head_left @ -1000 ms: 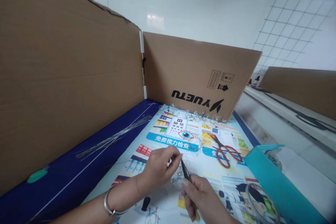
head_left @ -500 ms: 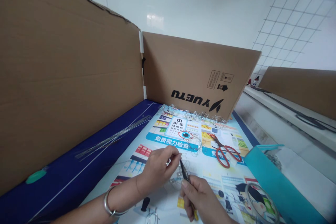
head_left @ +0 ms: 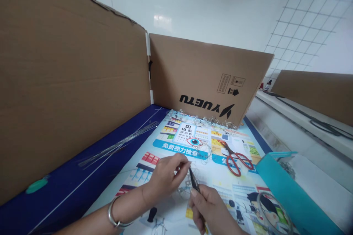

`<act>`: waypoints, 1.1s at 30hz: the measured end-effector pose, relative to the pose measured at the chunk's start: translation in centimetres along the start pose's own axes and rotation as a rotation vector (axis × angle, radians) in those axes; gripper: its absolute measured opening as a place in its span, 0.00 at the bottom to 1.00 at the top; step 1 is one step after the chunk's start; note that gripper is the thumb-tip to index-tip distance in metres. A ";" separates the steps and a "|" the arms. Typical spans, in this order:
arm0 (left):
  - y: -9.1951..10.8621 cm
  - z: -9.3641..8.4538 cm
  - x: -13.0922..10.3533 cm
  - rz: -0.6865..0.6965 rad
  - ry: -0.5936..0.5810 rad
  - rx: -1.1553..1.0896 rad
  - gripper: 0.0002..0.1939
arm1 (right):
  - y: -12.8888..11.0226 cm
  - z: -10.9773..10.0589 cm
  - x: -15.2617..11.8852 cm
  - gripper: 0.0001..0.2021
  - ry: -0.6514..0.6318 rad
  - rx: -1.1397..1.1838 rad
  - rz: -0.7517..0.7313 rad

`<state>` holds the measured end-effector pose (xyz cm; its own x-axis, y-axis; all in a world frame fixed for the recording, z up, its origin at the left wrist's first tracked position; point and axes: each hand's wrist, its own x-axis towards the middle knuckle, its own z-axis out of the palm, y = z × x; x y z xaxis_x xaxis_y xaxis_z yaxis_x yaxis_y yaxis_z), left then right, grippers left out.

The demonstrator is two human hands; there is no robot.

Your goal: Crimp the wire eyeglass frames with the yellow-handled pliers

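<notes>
My left hand (head_left: pixel 168 172) is pinched, thumb against fingertips, on a thin wire that is barely visible; a faint strand trails off to its left. In my right hand (head_left: pixel 205 205) is a pair of needle-nose pliers (head_left: pixel 193 180) with dark jaws and a bit of yellow on the handle. The tip of the pliers is right at my left fingertips, and the gap between them is too small to make out. Beneath and beyond both hands, tangled thin wire (head_left: pixel 204 153) lies on the printed sheet (head_left: pixel 176 209).
Red-handled scissors (head_left: pixel 234 161) lie right of my hands. A teal box (head_left: pixel 292 191) holding wire stands at the right, by a clear round dish or roll (head_left: pixel 274 213). Straight wires (head_left: pixel 121 143) lie at left. Cardboard panels (head_left: pixel 204 69) wall the back and left; wire scraps line the back.
</notes>
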<state>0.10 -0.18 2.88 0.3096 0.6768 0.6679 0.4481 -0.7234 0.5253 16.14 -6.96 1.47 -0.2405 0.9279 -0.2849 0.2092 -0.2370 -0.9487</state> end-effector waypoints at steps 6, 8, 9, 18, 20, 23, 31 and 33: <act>0.2 -0.5 0.5 -0.072 -0.111 -0.129 0.03 | -0.3 0.0 0.0 0.21 -0.007 -0.041 -0.019; 0.0 -0.7 0.7 -0.055 -0.106 -0.123 0.04 | -0.6 -0.1 -0.1 0.20 -0.007 -0.064 -0.015; 0.0 -0.8 0.8 -0.041 -0.108 -0.119 0.04 | -0.8 -0.2 -0.1 0.20 -0.009 -0.080 -0.016; -0.2 -1.7 1.3 0.056 -0.195 -0.121 0.05 | -1.8 -1.6 -0.4 0.14 -0.029 -0.356 -0.108; -0.1 -1.8 1.3 0.075 -0.199 -0.112 0.05 | -1.9 -2.0 -0.5 0.13 -0.021 -0.424 -0.154; 0.1 -1.8 1.4 0.116 -0.203 -0.099 0.07 | -2.3 -2.4 -0.6 0.14 -0.035 -0.508 -0.177; 0.6 -1.7 1.3 0.086 -0.261 -0.212 0.07 | -3.1 -3.6 -1.0 0.13 -0.003 -0.829 -0.216; 0.5 -1.8 1.4 0.007 -0.281 -0.272 0.07 | -3.0 -3.3 -1.1 0.12 0.017 -0.914 -0.227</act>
<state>-0.74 0.20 4.97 0.5463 0.6558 0.5211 0.2181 -0.7121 0.6674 18.92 -6.26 5.11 -0.3547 0.9299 -0.0976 0.8232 0.2611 -0.5041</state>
